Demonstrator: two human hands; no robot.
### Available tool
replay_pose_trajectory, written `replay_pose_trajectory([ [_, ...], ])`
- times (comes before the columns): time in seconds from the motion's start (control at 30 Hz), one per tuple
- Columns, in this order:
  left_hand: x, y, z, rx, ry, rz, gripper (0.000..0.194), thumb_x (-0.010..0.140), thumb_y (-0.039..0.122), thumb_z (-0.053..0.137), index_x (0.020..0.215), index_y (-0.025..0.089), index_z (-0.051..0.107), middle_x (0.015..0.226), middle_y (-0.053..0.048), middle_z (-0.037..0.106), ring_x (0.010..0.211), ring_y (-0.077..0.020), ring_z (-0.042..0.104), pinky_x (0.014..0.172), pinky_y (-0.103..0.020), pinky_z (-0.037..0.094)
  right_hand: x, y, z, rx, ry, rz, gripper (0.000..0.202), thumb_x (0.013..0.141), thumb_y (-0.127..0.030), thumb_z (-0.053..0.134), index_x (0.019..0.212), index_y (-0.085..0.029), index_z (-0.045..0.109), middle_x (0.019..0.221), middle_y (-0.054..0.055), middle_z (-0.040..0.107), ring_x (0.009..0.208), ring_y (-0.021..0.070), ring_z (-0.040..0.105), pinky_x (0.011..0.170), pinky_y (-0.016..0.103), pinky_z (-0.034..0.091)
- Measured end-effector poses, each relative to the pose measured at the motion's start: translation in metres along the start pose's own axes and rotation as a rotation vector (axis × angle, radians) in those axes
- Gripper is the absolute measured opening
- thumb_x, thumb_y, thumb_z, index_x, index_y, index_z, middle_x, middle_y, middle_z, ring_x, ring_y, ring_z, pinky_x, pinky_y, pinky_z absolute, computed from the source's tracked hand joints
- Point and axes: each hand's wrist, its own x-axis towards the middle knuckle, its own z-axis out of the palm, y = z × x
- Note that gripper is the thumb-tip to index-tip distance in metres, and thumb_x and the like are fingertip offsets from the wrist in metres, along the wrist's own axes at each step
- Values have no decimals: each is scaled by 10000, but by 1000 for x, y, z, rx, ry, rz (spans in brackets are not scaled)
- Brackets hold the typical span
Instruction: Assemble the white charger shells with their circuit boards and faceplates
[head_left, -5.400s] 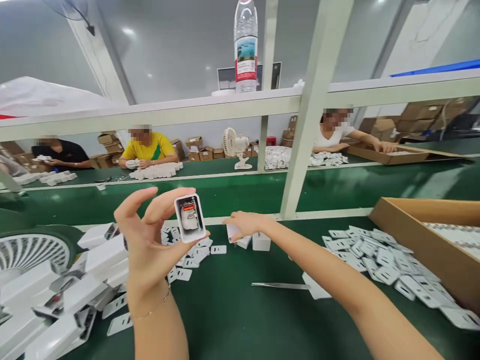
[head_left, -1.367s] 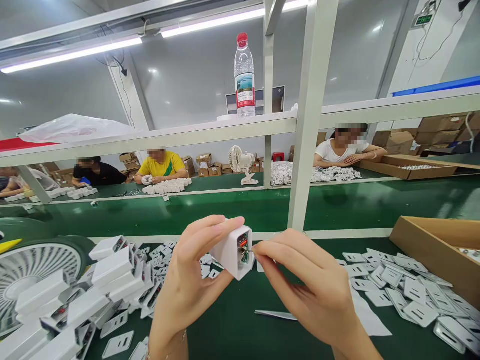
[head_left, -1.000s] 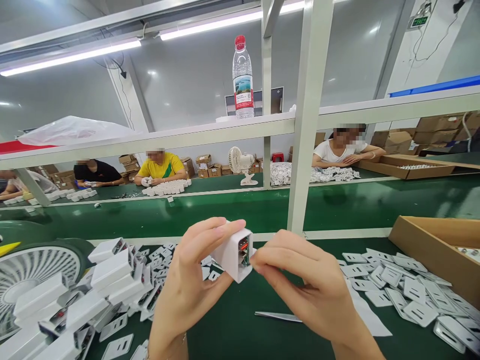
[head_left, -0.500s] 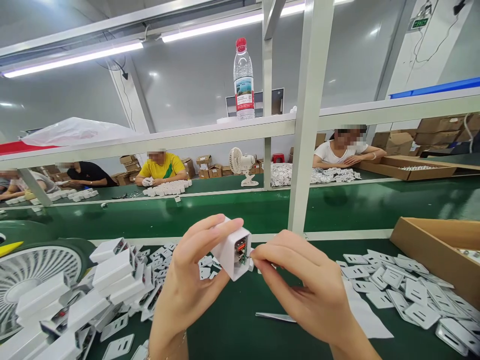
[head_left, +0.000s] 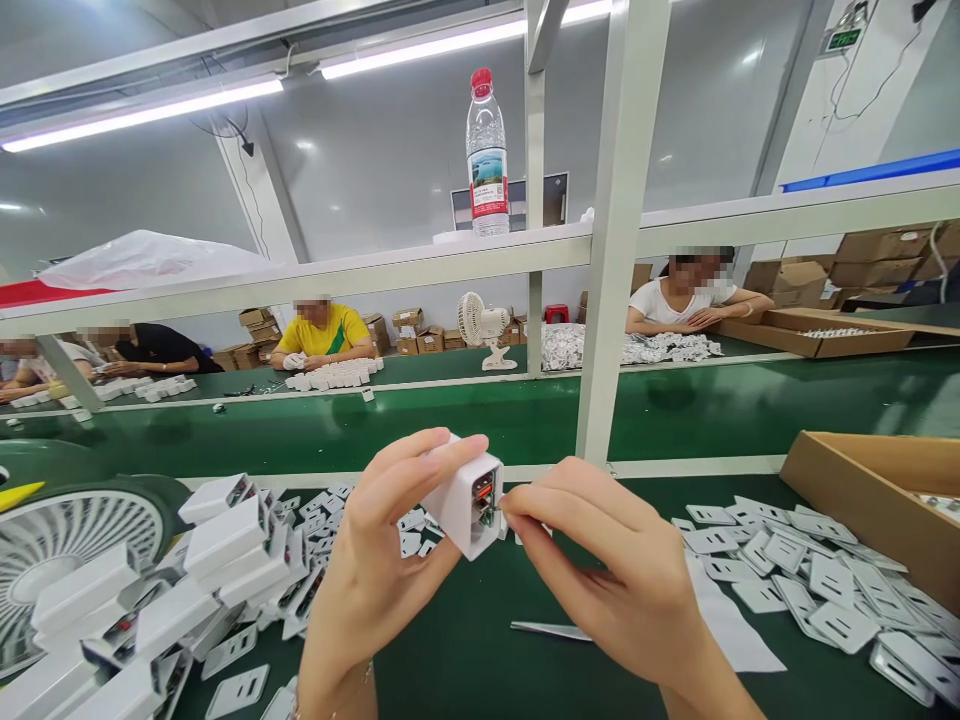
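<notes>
My left hand (head_left: 401, 540) is closed around a white charger housing (head_left: 459, 505), fingers on top and thumb underneath. Its open end faces right and shows a circuit board with a red-orange port inside. At the rim of that opening, the thumb and forefinger of my right hand (head_left: 607, 560) are pinched together; whatever lies between them is too small or hidden to make out. Below the right hand, metal tweezers (head_left: 551, 630) lie on the green work surface, partly covered by the hand.
White housings (head_left: 225, 540) are heaped at left beside a fan (head_left: 45, 570). Flat slotted cover plates (head_left: 832, 585) lie at right over white paper (head_left: 739, 620), near a cardboard box (head_left: 862, 500). A frame post (head_left: 611, 250) rises ahead. Several co-workers sit beyond the green belt (head_left: 450, 430).
My hands and the housing stay almost in place. Small pieces on the green belt have shifted slightly right. The co-worker in black at far left has leaned further left.
</notes>
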Motion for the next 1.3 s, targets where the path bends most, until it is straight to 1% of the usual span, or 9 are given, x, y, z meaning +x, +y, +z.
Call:
replay_pose_trajectory([
  [0.23, 0, -2, 1, 86, -23, 40, 826, 822, -105, 709, 1491, 225, 357, 1405, -111, 645, 1355, -240, 566, 1067, -421, 616, -2, 0, -2, -35, -16, -15, 214, 964, 26, 560, 1014, -174, 618, 841, 51, 669, 734, 159, 595, 638, 293, 473],
  [0.6, 1, -3, 1, 122, -18, 52, 845, 816, -94, 714, 1506, 242, 362, 1387, -100, 661, 1340, -244, 580, 1047, -421, 628, -1, -2, -2, -45, -23, -10, 215, 964, 25, 557, 996, -179, 617, 828, 49, 657, 715, 159, 572, 615, 294, 458],
  [0.8, -2, -4, 1, 137, -22, 18, 879, 812, -88, 722, 1523, 275, 354, 1373, -92, 668, 1338, -262, 570, 1010, -464, 641, -1, -1, -1, -42, -26, -12, 223, 953, 39, 557, 1003, -168, 623, 830, 55, 660, 711, 161, 568, 615, 296, 457],
  [0.97, -4, -6, 0, 139, -27, 33, 878, 810, -86, 725, 1526, 256, 350, 1392, -113, 649, 1348, -278, 561, 1035, -507, 624, -2, 0, -2, 56, -40, 42, 215, 954, 18, 570, 1003, -182, 629, 822, 30, 649, 718, 146, 561, 613, 277, 459],
  [1.1, -2, -4, 0, 130, -32, 43, 844, 827, -91, 702, 1515, 241, 344, 1405, -135, 639, 1346, -279, 571, 1046, -517, 612, -2, 0, -2, 37, -17, 36, 217, 957, 19, 563, 996, -185, 627, 833, 29, 667, 724, 144, 572, 621, 275, 469],
  [1.17, -1, -3, -1, 133, -23, 47, 828, 832, -85, 698, 1508, 243, 349, 1395, -136, 646, 1341, -277, 576, 1049, -519, 608, -1, 0, -1, 16, -6, 22, 216, 957, 18, 558, 993, -185, 626, 829, 32, 669, 721, 148, 580, 617, 278, 474],
  [1.3, 0, -3, -1, 123, -13, 41, 823, 827, -85, 704, 1498, 245, 361, 1379, -131, 658, 1338, -270, 579, 1019, -481, 628, 0, 0, 1, -5, 8, 4, 230, 956, 20, 549, 1001, -191, 628, 821, 34, 675, 700, 154, 585, 604, 288, 479],
])
